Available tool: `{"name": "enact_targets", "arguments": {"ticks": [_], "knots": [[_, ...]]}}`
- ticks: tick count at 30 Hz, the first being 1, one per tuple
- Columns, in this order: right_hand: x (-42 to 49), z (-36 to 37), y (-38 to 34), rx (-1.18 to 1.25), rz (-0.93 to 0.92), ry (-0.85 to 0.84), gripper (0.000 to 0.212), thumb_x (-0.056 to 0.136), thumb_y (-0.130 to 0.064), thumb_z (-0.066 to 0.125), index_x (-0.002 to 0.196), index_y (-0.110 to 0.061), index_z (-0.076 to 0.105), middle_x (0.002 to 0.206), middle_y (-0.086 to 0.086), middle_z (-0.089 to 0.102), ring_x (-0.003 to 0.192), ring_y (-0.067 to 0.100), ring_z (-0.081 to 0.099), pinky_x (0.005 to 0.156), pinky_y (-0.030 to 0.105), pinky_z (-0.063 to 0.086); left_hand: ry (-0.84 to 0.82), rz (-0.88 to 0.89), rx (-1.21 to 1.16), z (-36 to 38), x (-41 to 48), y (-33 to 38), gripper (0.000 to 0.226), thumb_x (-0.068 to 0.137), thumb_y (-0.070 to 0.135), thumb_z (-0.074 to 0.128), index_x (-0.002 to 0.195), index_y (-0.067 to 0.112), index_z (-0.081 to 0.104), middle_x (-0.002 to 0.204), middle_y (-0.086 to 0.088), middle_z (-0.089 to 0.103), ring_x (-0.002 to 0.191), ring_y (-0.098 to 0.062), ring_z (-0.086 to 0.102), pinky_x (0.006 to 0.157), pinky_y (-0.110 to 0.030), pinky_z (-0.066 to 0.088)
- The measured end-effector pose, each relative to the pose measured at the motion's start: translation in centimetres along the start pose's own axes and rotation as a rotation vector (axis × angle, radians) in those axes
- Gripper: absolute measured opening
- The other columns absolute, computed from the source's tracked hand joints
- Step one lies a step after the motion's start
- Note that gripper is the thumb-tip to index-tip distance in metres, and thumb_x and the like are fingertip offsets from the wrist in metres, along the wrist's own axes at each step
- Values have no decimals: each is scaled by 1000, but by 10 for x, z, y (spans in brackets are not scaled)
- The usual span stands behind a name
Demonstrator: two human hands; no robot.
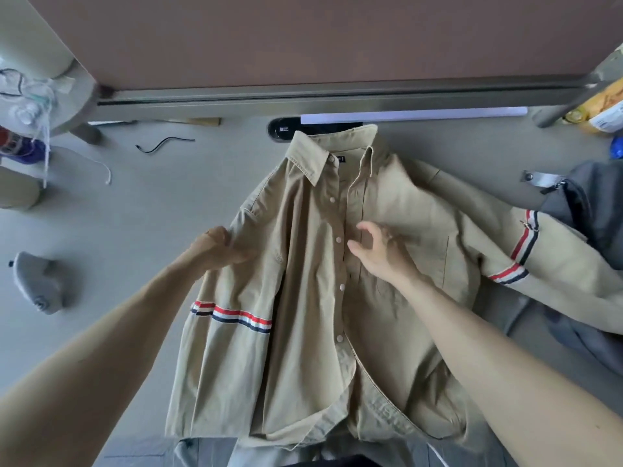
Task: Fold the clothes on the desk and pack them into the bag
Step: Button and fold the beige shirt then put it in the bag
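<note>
A khaki button-up shirt [310,298] with red, white and navy stripe bands on its sleeves lies front-up on the grey desk [141,230], collar at the far side. The left sleeve is folded in over the body. My left hand [219,251] grips the fabric at the left shoulder edge. My right hand [381,254] rests on the chest beside the button placket, its fingers loosely bent. The right sleeve [526,257] stretches out to the right, over a dark grey bag [593,203].
A grey rounded object [38,284] lies at the left. A black cable [161,144] and a white cord [101,166] lie far left. A white bar [414,114] runs along the back edge. Grey cloth [580,338] lies at the right, under the sleeve.
</note>
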State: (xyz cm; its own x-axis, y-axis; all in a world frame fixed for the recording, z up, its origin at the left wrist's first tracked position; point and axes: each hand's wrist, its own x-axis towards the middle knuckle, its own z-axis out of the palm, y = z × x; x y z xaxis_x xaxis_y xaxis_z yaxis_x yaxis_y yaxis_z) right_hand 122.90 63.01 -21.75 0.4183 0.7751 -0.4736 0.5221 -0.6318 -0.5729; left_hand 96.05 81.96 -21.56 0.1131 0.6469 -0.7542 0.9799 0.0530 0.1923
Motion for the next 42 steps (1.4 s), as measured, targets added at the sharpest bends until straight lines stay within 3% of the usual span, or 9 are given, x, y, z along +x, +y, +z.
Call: {"name": "enact_targets", "arguments": {"ticks": [4, 13, 19, 22, 26, 29, 34, 38, 42], "knots": [[-6, 18, 2, -44, -44, -8, 61, 89, -35, 67, 142, -12, 47, 146, 5, 45, 137, 20, 38, 110, 26, 26, 48, 90, 0, -11, 3, -29, 5, 85, 7, 62, 89, 11, 61, 92, -13, 64, 93, -34, 61, 67, -34, 45], [-1, 30, 11, -268, -54, -58, 76, 93, -51, 58, 154, -20, 27, 165, 5, 7, 152, 20, 4, 123, 38, 5, 470, 326, 317, -83, 30, -30, 28, 102, 25, 44, 103, 10, 68, 93, -30, 60, 86, -48, 63, 72, -46, 53], [2, 29, 14, -381, -96, -19, 78, 92, -53, 56, 155, -23, 23, 166, 4, 7, 152, 23, 4, 123, 38, 3, 640, 287, 345, -109, 35, -7, 23, 98, 30, 57, 111, 13, 65, 110, -27, 61, 98, -47, 61, 78, -47, 46], [-5, 27, 2, -212, -69, 26, 75, 90, -49, 62, 152, -18, 32, 161, 8, 24, 148, 24, 18, 120, 38, 15, 703, 468, 167, -82, 15, 10, 20, 94, 32, 55, 103, 15, 58, 106, -19, 61, 90, -42, 62, 75, -47, 50], [-38, 38, -7, -253, 2, 272, 68, 74, -58, 72, 127, -20, 51, 127, 8, 54, 122, 32, 48, 95, 42, 43, 331, 645, 116, 6, -36, 36, 23, 91, 42, 62, 83, 20, 62, 82, -7, 68, 74, -32, 66, 63, -36, 51], [-55, 54, -13, -225, 155, 139, 72, 71, -60, 70, 124, -23, 38, 110, 7, 63, 104, 33, 61, 80, 38, 52, 70, 651, 64, 61, -41, 51, 25, 85, 50, 61, 94, 26, 62, 87, 2, 66, 83, -24, 66, 73, -36, 53], [-48, 65, -19, -213, 248, 209, 52, 82, -40, 64, 120, -21, 33, 104, 11, 69, 94, 35, 67, 76, 38, 55, 29, 691, 44, 88, -23, 67, 66, 85, 33, 67, 146, 31, 41, 136, -4, 57, 112, -31, 62, 93, -43, 51], [-49, 67, -28, -19, 299, 229, 64, 70, -57, 58, 119, -26, 31, 101, 3, 71, 95, 31, 66, 77, 41, 56, -52, 646, 257, 84, -7, 80, 89, 84, 56, 68, 154, 47, 14, 139, -6, 57, 116, -33, 61, 95, -44, 51], [-47, 66, -32, -107, 286, 233, 47, 83, -32, 63, 120, -13, 41, 110, 13, 65, 98, 35, 66, 76, 36, 50, -82, 667, 400, 84, 1, 88, 104, 81, 63, 68, 156, 45, -1, 139, -11, 57, 119, -33, 60, 94, -43, 51]]}}
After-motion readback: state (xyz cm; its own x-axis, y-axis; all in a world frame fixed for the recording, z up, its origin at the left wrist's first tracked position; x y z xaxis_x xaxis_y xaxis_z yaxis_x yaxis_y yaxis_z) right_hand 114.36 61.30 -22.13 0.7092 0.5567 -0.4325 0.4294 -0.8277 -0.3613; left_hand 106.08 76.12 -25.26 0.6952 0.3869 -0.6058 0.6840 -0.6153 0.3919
